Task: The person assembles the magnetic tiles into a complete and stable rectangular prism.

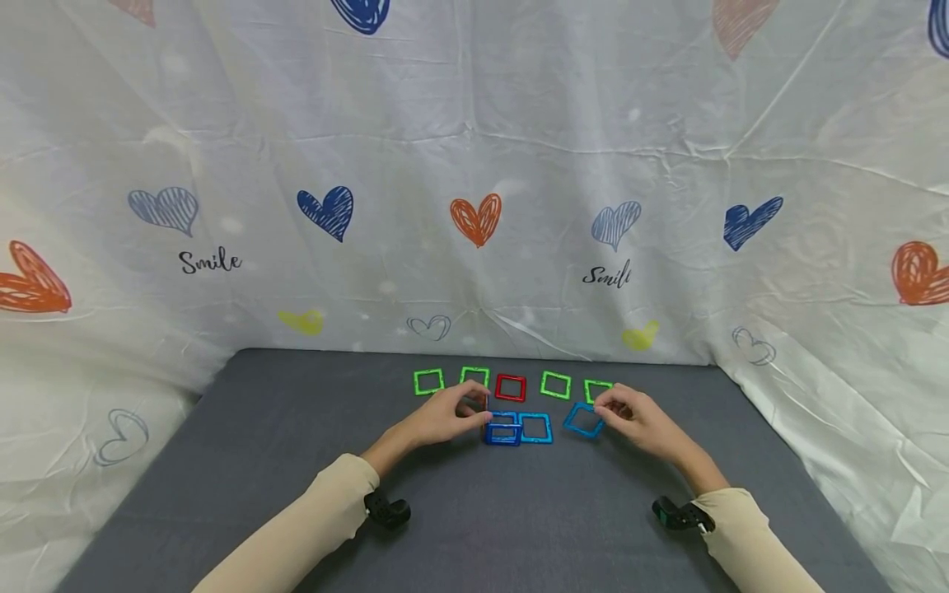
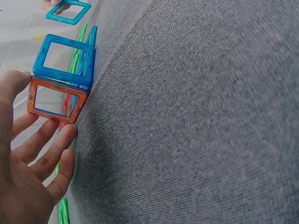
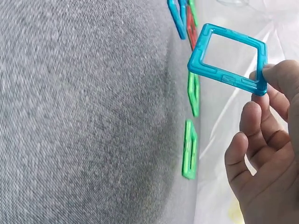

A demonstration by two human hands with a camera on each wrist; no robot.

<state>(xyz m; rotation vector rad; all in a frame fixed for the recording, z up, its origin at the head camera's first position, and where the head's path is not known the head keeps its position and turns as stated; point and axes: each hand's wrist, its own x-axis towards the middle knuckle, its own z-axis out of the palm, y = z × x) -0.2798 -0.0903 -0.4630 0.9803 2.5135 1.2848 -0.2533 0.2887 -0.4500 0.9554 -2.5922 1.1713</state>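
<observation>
My left hand (image 1: 445, 414) holds an orange square frame tile (image 2: 56, 85) between thumb and fingers. The orange tile stands upright, joined along one edge to a blue square frame tile (image 2: 60, 74). In the head view a darker blue frame (image 1: 504, 444) shows at the front of this small build, and another blue frame (image 1: 537, 441) adjoins it on the right. With thumb and fingertips my right hand (image 1: 639, 418) pinches a separate light-blue square frame tile (image 3: 226, 79), held tilted to the right of the build. Part of the orange tile is hidden behind my left fingers in the head view.
Behind the build lies a row of frame tiles: a red one (image 1: 510, 400) and several green ones, among them one at the left (image 1: 428, 393) and one to the right of the red (image 1: 556, 397). A dark grey cloth (image 1: 519, 519) covers the table; a heart-printed white curtain (image 1: 415, 272) hangs behind.
</observation>
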